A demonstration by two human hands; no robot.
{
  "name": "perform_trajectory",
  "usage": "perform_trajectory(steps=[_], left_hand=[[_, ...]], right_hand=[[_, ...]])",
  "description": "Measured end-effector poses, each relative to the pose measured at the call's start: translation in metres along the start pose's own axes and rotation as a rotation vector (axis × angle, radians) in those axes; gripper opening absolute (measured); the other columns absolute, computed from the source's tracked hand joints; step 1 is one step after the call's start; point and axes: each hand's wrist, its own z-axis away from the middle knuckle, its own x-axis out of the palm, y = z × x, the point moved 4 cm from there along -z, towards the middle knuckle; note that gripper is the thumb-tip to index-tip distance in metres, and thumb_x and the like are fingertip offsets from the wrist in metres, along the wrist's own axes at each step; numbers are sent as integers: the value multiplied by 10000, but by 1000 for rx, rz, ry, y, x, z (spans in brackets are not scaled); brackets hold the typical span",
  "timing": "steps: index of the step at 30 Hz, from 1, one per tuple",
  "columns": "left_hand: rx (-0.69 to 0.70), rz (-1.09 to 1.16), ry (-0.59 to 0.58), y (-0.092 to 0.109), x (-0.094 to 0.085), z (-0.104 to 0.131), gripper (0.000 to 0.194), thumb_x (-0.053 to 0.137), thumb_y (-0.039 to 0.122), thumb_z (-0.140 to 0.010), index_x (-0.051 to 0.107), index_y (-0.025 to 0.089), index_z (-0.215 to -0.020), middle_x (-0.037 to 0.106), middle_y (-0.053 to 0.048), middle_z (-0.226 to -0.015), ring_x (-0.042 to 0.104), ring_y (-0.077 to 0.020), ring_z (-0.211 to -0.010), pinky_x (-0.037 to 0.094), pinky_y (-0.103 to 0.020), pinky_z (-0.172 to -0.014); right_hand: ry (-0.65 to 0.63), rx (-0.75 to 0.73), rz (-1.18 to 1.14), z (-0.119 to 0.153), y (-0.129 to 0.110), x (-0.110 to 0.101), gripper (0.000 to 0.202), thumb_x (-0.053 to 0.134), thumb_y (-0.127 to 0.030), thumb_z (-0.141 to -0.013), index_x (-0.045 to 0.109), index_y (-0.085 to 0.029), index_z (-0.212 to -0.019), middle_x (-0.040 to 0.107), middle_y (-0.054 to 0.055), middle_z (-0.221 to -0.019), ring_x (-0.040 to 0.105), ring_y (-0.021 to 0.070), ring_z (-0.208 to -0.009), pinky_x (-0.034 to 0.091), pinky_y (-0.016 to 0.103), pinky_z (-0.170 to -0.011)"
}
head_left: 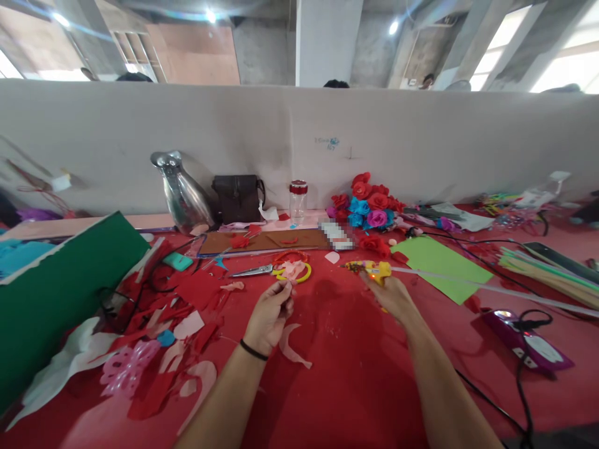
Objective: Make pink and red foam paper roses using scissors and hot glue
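Note:
My left hand [271,315] pinches the base of a pale pink paper flower [292,269], whose petals stand above my fingertips. Behind the flower lie scissors [255,271] with yellow handles, partly covered by it. My right hand [390,296] is wrapped round a yellow hot glue gun [374,269], its nozzle pointing left and a long clear glue stick [449,280] trailing from its back to the right. A loose pale petal [332,257] lies between the two hands, and a curved pink paper strip [294,348] rests by my left wrist.
Paper scraps [187,293] and a green board [70,299] crowd the left. At the back stand a steel jug [185,193], a dark bag [238,198], a glass bottle [298,202] and paper roses [372,202]. A purple power strip [528,343] with black cables lies right, near green paper [442,268].

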Motion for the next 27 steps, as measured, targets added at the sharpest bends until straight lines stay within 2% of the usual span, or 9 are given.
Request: perform_trajectory(steps=[4, 7, 10, 13, 15, 19, 21, 24, 27], left_hand=[[-1, 56, -43, 4, 4, 4, 235, 760, 187, -577, 567, 140, -703, 543, 32, -601, 382, -15, -429, 286, -133, -411], [34, 61, -60, 8, 6, 8, 236, 768, 205, -579, 579, 137, -703, 545, 27, -608, 392, -19, -446, 298, -135, -418], [60, 69, -79, 9, 7, 8, 267, 789, 226, -552, 587, 137, -702, 547, 29, -603, 392, -20, -446, 305, -135, -419], [63, 78, -89, 6, 8, 8, 275, 797, 233, -541, 591, 137, -696, 548, 30, -597, 388, -18, -436, 297, -131, -408], [63, 84, -93, 4, 9, 8, 258, 793, 216, -548, 594, 135, -690, 548, 30, -590, 386, -18, -431, 292, -129, -402], [92, 99, -64, 16, 4, 7, 173, 750, 145, -605, 591, 128, -672, 554, 17, -586, 396, -27, -430, 307, -139, -398], [134, 129, -9, 31, -6, 6, 141, 707, 113, -650, 574, 145, -682, 541, 37, -585, 403, -23, -440, 320, -126, -414], [209, 203, 116, 54, -26, 3, 113, 628, 91, -716, 544, 165, -700, 533, 57, -588, 396, -23, -423, 333, -125, -415], [184, 244, 165, 62, -35, 1, 126, 582, 58, -735, 528, 162, -687, 531, 54, -577, 393, -29, -403, 326, -134, -398]], right_hand=[[88, 99, 189, -6, 14, -12, 601, 344, -637, -802, 652, -122, -783, 655, 168, -743, 641, 284, -740, 447, 322, -612], [174, 144, 338, -2, 19, -16, 628, 307, -602, -833, 654, -84, -901, 613, 254, -1007, 600, 341, -943, 450, 391, -737], [245, 189, 394, 8, 20, -21, 564, 354, -578, -823, 653, -112, -930, 577, 254, -1084, 547, 392, -1022, 431, 491, -770], [453, 106, 320, 19, 6, -30, 442, 449, -441, -812, 622, -70, -979, 555, 294, -1080, 504, 433, -1043, 389, 573, -786], [508, -37, 255, 25, -13, -27, 364, 444, -351, -825, 613, -74, -990, 572, 262, -1075, 512, 385, -1048, 389, 533, -834], [241, -374, 129, 33, -63, 7, 232, 480, -357, -836, 666, -217, -837, 688, 36, -845, 623, 172, -780, 465, 260, -733], [25, -497, 32, 40, -83, 31, 197, 490, -270, -833, 677, -209, -828, 699, 38, -812, 626, 169, -734, 458, 259, -688], [-205, -621, 65, 57, -103, 62, 198, 526, -172, -802, 683, -212, -916, 697, 52, -911, 612, 189, -858, 437, 279, -759], [-331, -750, 133, 82, -114, 81, 293, 607, -326, -785, 653, -207, -1048, 658, 83, -995, 564, 231, -962, 419, 331, -829]])
